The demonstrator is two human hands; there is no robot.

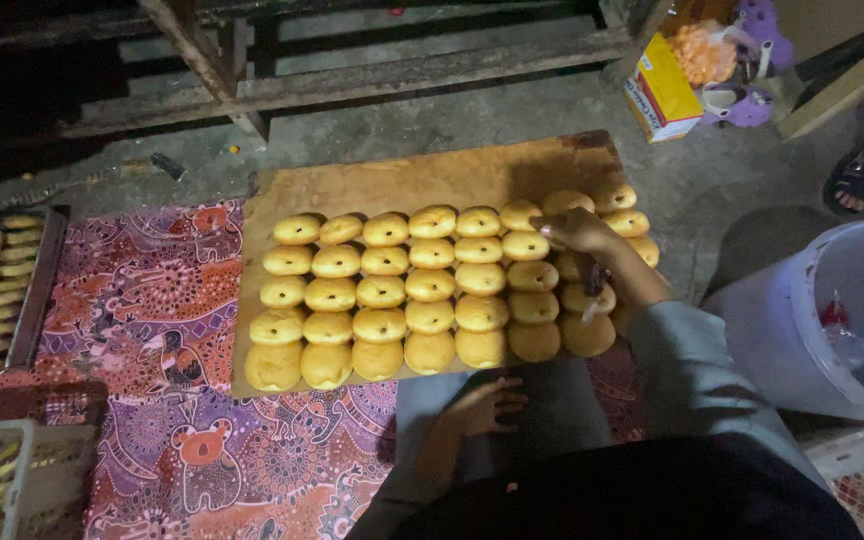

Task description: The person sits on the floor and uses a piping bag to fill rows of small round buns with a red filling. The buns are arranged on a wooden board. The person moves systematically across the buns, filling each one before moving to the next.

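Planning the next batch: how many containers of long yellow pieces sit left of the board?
2. A metal tray lies at the left edge on the patterned cloth; a white crate sits bottom-left. Both are cut off by the frame; more may lie out of view.

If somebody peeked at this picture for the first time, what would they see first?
First, the rows of round yellow dough balls lined up on a wooden board in the middle, each with a small dark dot on top. Next, the person's right hand reaching over the balls at the board's far right corner, while the left hand rests on their lap. Under the board lies a bright patterned cloth.
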